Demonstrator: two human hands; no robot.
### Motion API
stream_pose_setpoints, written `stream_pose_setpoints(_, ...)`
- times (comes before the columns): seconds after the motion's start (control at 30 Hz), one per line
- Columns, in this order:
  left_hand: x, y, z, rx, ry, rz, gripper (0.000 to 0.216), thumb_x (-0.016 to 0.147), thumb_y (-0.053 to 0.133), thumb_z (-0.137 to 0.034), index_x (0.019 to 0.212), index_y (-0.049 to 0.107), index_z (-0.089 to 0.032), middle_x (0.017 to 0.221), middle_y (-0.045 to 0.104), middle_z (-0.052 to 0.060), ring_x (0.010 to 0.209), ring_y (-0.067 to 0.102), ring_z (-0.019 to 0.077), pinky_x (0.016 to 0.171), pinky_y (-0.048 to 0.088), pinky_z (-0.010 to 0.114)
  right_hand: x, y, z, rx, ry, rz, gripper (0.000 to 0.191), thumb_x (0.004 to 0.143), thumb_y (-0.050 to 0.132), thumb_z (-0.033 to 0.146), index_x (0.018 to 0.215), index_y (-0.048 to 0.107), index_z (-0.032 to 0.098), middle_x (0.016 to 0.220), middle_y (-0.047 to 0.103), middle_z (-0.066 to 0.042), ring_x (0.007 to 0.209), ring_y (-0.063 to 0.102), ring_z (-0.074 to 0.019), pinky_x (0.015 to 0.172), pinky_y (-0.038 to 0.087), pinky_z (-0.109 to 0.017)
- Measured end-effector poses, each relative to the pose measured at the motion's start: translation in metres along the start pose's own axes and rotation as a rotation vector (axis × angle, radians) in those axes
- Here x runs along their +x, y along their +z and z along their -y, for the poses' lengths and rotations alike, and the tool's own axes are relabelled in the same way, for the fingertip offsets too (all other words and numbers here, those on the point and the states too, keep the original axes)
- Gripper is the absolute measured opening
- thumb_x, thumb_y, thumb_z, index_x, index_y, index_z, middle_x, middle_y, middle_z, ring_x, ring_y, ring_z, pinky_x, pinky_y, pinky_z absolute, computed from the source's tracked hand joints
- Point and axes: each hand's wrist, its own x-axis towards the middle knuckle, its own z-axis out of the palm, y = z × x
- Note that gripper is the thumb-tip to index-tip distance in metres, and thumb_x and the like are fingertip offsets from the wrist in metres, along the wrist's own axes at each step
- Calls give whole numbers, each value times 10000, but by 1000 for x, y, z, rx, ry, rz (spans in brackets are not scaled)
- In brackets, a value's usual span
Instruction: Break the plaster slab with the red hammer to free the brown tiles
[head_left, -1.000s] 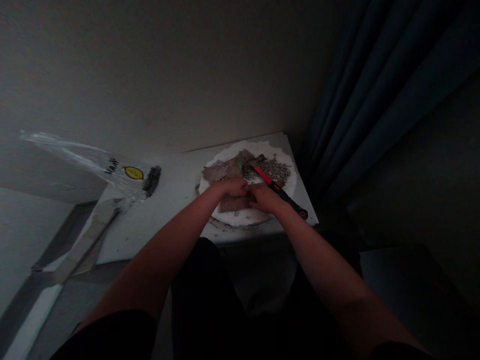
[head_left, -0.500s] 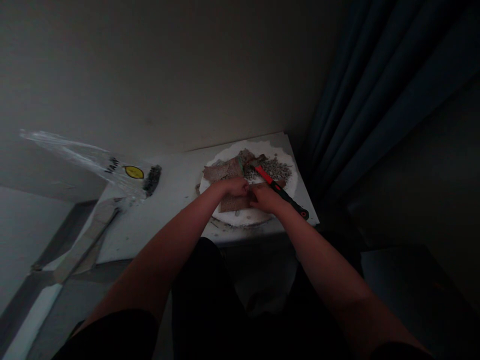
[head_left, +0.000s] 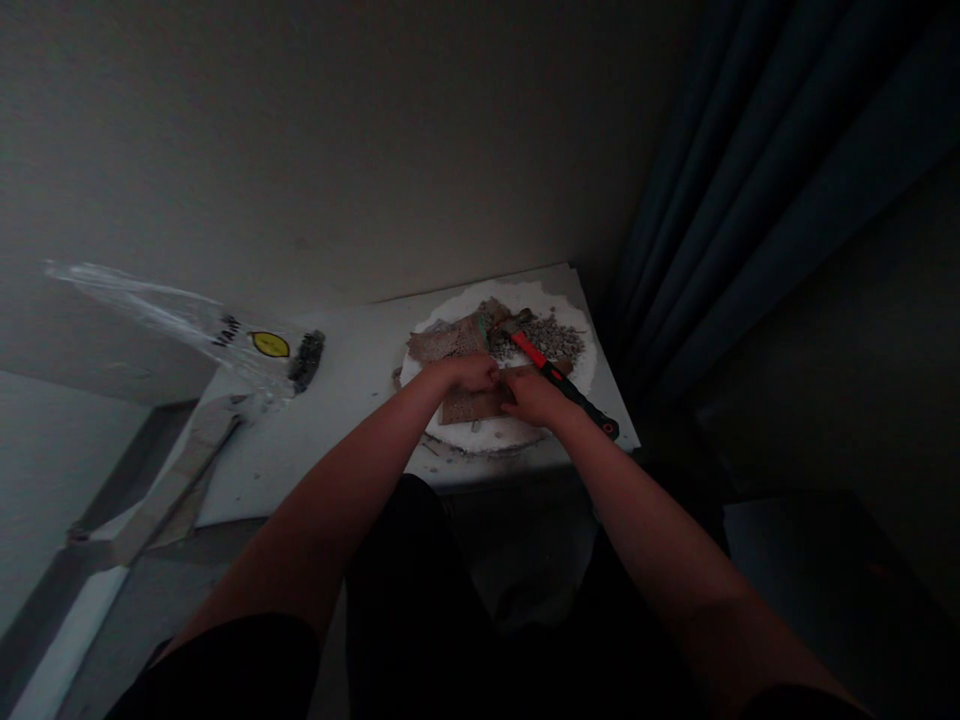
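One sheet (head_left: 466,408) underlies left hand (head_left: 470,372) and right hand (head_left: 531,395).

- Clear plastic bag (head_left: 187,318), lying at the far left of the white table (head_left: 352,400), well to the left of the person's left hand (head_left: 469,372): one short run of dark capital letters (head_left: 225,329) printed across the film, four or so characters, set at a slant. Too small and too dim to spell out with any certainty.
- Yellow oval label (head_left: 270,345), on the same bag, just right of the lettering and just left of the dark contents at the bag's end: dark rim around a yellow field. Any wording inside it cannot be read.
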Motion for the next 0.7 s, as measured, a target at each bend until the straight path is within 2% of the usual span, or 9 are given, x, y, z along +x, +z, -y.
stream_pose_setpoints(0.3,-1,-2,-2,-24,5,9,158,786,570,-236,689,680,-176,633,634,4,622,516,141,636,375,256,0,-1,1,9,34,19,388,872,730,198,1235,645,88,1201,707,-213,1167,644,-289,975,470,-372)
stream_pose_setpoints(0.57,-5,4,1,-77,-9,-72,104,721,585,-216,730,683,-182,682,672,-5,653,548,135,620,389,239,1,1,2,16,72,14,424,912,708,231,1302,616,94,1240,701,-206,1174,649,-282,974,474,-363)
stream_pose_setpoints(0.7,-9,6,-1,-46,-27,-109,109,716,617,-225,776,693,-177,721,689,0,676,583,145,615,387,243,4,7,1,52,103,-47,474,857,771,200,1306,632,141,1263,699,-162,1208,628,-271,1006,457,-354)
